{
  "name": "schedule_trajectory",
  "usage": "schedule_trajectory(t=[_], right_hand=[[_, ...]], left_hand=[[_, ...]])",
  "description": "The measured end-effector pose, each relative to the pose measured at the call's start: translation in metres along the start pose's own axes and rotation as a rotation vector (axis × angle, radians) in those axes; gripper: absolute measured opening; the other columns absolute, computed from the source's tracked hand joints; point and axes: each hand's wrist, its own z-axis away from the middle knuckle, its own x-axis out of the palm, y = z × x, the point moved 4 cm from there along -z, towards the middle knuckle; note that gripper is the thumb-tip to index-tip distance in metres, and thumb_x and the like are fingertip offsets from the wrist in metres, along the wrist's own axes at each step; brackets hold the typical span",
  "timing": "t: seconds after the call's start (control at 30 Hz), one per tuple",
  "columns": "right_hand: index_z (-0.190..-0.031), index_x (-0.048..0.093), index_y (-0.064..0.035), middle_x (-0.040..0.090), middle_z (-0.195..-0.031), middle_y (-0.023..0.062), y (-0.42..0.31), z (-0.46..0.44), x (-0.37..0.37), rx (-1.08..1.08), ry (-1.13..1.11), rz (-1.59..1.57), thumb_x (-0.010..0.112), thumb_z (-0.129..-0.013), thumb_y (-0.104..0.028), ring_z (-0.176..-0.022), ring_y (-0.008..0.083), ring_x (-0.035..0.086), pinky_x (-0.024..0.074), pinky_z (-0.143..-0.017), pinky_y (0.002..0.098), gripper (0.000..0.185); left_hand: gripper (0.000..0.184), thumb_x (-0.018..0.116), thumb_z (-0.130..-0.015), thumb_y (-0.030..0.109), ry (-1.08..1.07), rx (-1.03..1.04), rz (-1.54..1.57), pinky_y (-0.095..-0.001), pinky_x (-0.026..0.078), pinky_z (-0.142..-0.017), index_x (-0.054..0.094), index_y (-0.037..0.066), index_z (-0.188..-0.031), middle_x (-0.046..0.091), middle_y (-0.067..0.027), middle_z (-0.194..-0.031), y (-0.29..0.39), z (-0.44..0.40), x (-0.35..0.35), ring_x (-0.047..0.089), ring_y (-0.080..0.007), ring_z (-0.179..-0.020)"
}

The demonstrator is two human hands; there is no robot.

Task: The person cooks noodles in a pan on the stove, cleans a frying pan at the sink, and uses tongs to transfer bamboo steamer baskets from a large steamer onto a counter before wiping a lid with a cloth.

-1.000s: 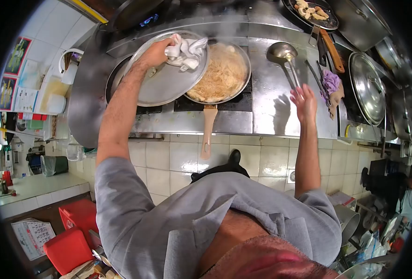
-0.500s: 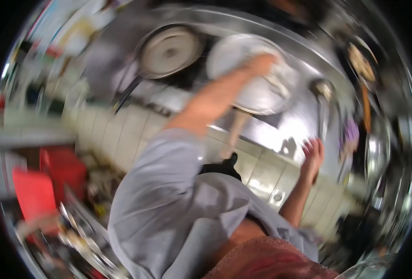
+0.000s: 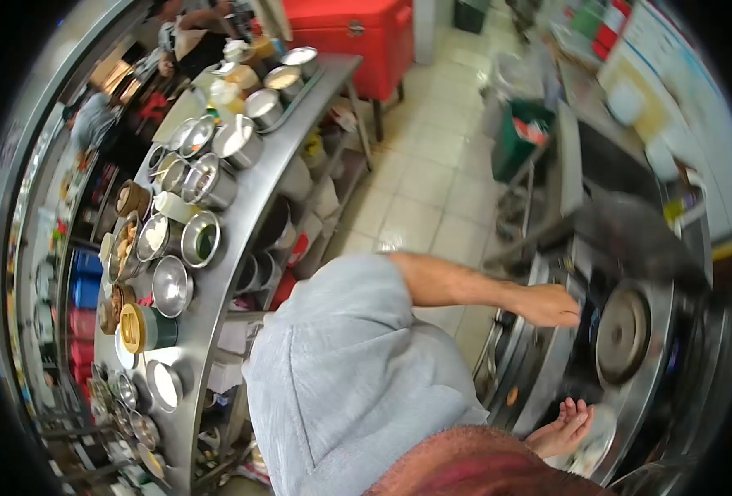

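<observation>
My left hand (image 3: 550, 306) is closed over the stove's front edge, and what its fingers hold, if anything, is hidden. Just beyond it a round pan (image 3: 622, 335) with a disc-like centre sits on the stove. My right hand (image 3: 570, 423), palm up with fingers apart and empty, is at the lower right, beside a pale round lid or pan (image 3: 599, 440) partly hidden by the hand. A dark, blurred pan-like shape (image 3: 647, 241) lies above the round pan.
A long steel counter (image 3: 221, 310) at left bears several metal bowls and pots. A red cooler (image 3: 349, 45) stands at the top. Tiled floor (image 3: 416, 190) runs between counter and stove, with a green bin (image 3: 521, 136). Two people (image 3: 196, 37) are at upper left.
My view has swung left, bringing the counter in. My left hand no longer shows the lid and white cloth it held. My right hand is now palm up.
</observation>
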Motion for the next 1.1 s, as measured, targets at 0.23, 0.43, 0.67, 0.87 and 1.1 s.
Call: schedule_trajectory(t=[0.23, 0.43, 0.67, 0.87, 1.1], right_hand=[[-0.114, 0.050, 0.0044, 0.059, -0.093, 0.0085, 0.059, -0.029, 0.278, 0.065, -0.527, 0.060, 0.052, -0.091, -0.016, -0.075, 0.0127, 0.056, 0.0453, -0.072, 0.0252, 0.031], [-0.112, 0.052, 0.0038, 0.057, -0.084, 0.0027, 0.108, -0.047, 0.447, 0.013, -0.925, 0.224, 0.059, -0.087, -0.013, -0.072, 0.0075, 0.052, 0.0437, -0.067, 0.0205, 0.030], [-0.103, 0.059, 0.0027, 0.053, -0.079, 0.0031, 0.151, -0.076, 0.637, -0.186, -1.205, 0.371, 0.061, -0.083, -0.011, -0.069, 0.0093, 0.048, 0.0409, -0.063, 0.0227, 0.025], [-0.099, 0.060, 0.0010, 0.055, -0.074, 0.0070, 0.121, -0.035, 0.794, -0.375, -1.555, 0.273, 0.062, -0.082, -0.011, -0.064, 0.0136, 0.050, 0.0422, -0.058, 0.0259, 0.022], [-0.100, 0.061, -0.0018, 0.056, -0.074, 0.0085, 0.165, 0.028, 0.912, -0.389, -1.800, 0.270, 0.062, -0.082, -0.012, -0.063, 0.0161, 0.051, 0.0423, -0.055, 0.0270, 0.021]], left_hand=[[0.044, 0.052, -0.087, 0.040, 0.485, -0.566, -0.107, -0.0355, 0.041, -0.054, 0.056, 0.000, -0.070, 0.050, -0.0131, -0.058, -0.106, 0.168, -0.277, 0.045, -0.0186, -0.052], [0.031, 0.059, -0.085, 0.032, 0.948, -0.733, -0.358, -0.0273, 0.040, -0.054, 0.060, 0.002, -0.078, 0.052, -0.0006, -0.062, -0.100, 0.282, -0.464, 0.045, -0.0087, -0.059], [0.023, 0.062, -0.083, 0.025, 1.273, -0.938, -0.784, -0.0265, 0.046, -0.060, 0.061, 0.002, -0.086, 0.063, -0.0064, -0.072, -0.067, 0.380, -0.586, 0.057, -0.0111, -0.066], [0.017, 0.061, -0.085, 0.017, 1.516, -1.012, -0.853, -0.0204, 0.042, -0.060, 0.060, 0.001, -0.090, 0.058, 0.0017, -0.073, -0.032, 0.443, -0.656, 0.050, -0.0049, -0.066], [0.017, 0.059, -0.086, 0.019, 1.407, -1.298, -0.905, -0.0216, 0.042, -0.064, 0.061, 0.003, -0.091, 0.058, 0.0002, -0.073, -0.066, 0.540, -0.771, 0.050, -0.0062, -0.068]])
